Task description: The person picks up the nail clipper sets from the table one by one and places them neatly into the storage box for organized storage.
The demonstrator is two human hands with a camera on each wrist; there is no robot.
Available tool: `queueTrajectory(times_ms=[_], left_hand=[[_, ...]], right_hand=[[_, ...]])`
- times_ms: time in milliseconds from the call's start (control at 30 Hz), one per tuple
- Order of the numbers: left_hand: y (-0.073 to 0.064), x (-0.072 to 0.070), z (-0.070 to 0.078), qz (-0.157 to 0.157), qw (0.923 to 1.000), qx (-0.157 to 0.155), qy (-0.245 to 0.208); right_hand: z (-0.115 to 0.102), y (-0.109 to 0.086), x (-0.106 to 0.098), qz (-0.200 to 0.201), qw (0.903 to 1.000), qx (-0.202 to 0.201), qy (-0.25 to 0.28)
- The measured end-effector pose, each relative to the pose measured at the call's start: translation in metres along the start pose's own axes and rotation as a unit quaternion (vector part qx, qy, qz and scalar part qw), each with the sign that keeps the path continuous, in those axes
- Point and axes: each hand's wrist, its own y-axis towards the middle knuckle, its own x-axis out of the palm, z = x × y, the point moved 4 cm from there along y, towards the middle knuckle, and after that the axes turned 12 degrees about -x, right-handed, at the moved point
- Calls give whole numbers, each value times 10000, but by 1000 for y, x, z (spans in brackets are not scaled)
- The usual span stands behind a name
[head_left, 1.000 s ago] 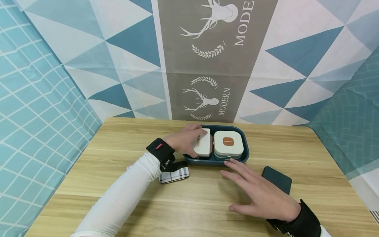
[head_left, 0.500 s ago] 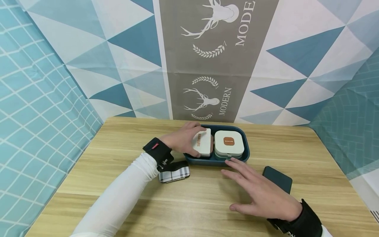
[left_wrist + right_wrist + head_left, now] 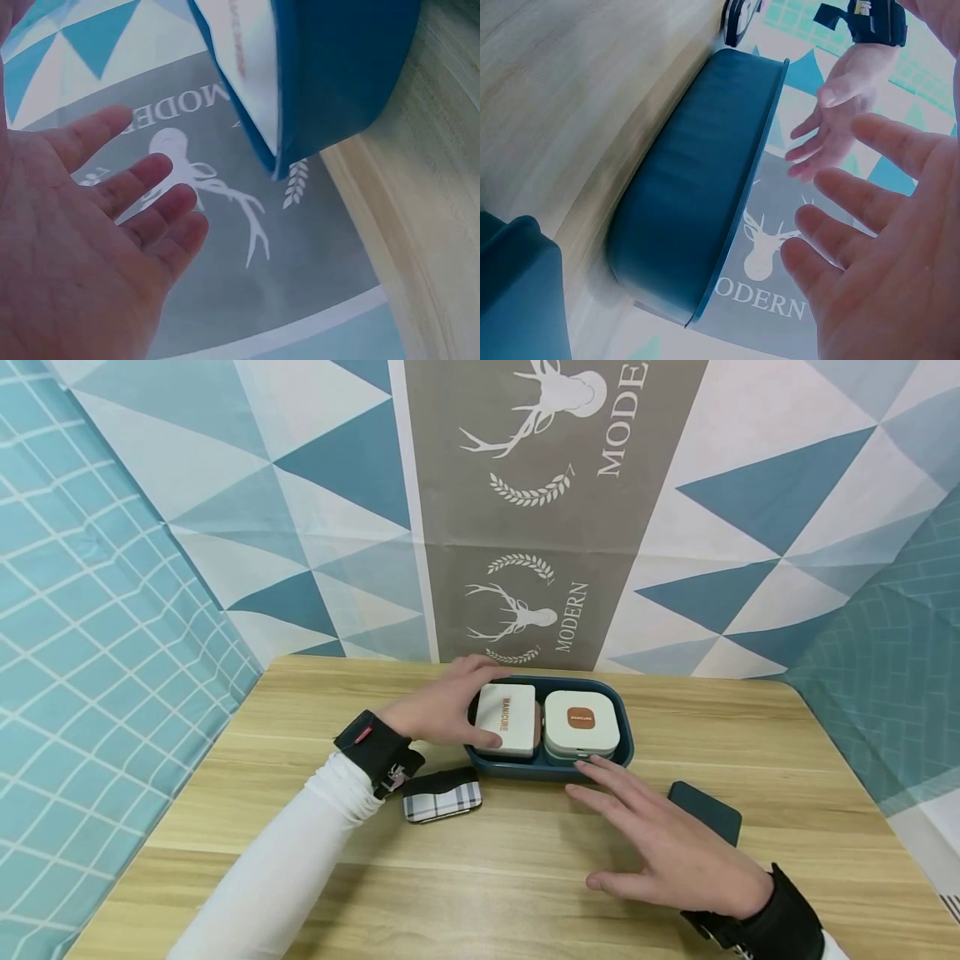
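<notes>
A dark blue tray (image 3: 525, 770) stands near the back of the table and holds two small cases. On its left side lies a white case lettered MANICURE (image 3: 506, 720); on its right sits a rounded cream case (image 3: 581, 724) with a brown label. My left hand (image 3: 446, 703) hovers over the tray's left end, fingers spread and relaxed; in the left wrist view its palm (image 3: 82, 240) holds nothing. My right hand (image 3: 667, 847) hangs in front of the tray's right corner, fingers apart, and the right wrist view shows nothing in it.
A plaid and black case (image 3: 442, 795) lies in front of the tray's left end. Behind the right hand is a dark green flat box (image 3: 705, 811). The wooden table (image 3: 480, 877) meets a patterned cloth wall at the back.
My left hand has let go of the white MANICURE case and drawn back to the left, so more of the case shows. The right hand has barely moved.
</notes>
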Motion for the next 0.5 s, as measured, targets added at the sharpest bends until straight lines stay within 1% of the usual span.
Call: queueTrajectory(times_ms=[100, 200, 367, 500], left_hand=[[-8, -4, 0, 85, 9999, 70, -56], [-16, -7, 0, 176, 9998, 59, -39], [-31, -8, 2, 299, 9995, -44, 62], [-41, -7, 3, 392, 9992, 5, 99]], right_hand=[[1, 0, 0, -3, 10000, 32, 3], [1, -1, 0, -1, 10000, 48, -32], [1, -2, -1, 14, 9999, 65, -109], [1, -2, -2, -1, 9999, 108, -131]])
